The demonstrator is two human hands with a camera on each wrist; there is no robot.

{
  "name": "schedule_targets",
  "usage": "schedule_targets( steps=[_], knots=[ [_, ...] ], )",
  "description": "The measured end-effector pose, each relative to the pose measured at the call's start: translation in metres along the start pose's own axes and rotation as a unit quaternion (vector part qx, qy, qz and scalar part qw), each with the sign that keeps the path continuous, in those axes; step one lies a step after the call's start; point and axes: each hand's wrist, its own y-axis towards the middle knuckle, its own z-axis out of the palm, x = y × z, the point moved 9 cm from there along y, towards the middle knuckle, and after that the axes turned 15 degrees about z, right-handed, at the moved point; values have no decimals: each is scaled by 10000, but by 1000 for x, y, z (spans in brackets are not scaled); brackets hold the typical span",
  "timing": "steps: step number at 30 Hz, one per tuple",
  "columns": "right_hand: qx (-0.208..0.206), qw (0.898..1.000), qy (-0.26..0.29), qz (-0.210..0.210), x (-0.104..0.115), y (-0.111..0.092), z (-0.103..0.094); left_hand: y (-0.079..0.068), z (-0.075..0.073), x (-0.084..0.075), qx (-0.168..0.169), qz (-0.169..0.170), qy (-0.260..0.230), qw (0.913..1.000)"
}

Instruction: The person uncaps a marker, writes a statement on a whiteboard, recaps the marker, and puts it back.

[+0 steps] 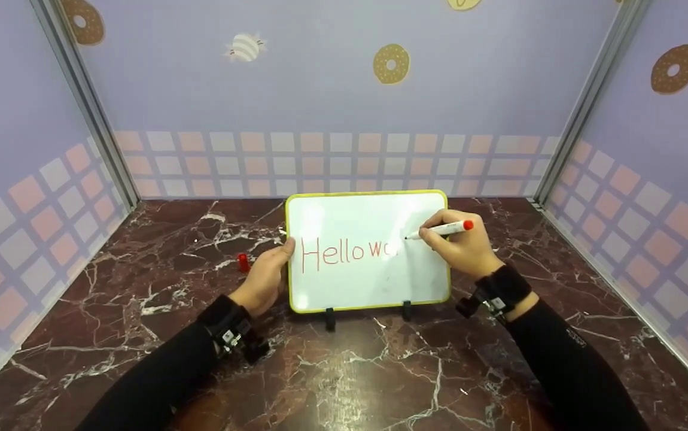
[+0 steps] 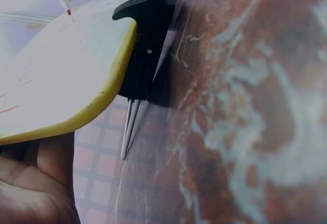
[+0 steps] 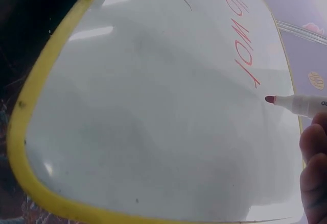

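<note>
Between the right fingers (image 3: 312,145) sits a white marker (image 1: 450,227).

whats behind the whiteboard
Behind the whiteboard, fingers of the left hand and thin legs of a black stand partly show; the whiteboard's back and whatever else it covers are hidden.

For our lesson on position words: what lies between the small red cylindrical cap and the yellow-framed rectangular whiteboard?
In the head view, the person's left-hand grip lies between the red cap and the whiteboard, holding its edge.

Glossy whiteboard (image 1: 362,269), shiny marbled tabletop (image 1: 380,377)
</note>
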Motion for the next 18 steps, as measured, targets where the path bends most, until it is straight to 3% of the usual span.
schedule_targets(
  steps=[7,18],
  knots=[
    [-28,9999,-129,-22,0,0,0,0,-3,1,-105,-17,177,9998],
    [-163,9988,-452,130,2,-2,1,-1,1,0,53,-15,-32,10000]
  ],
)
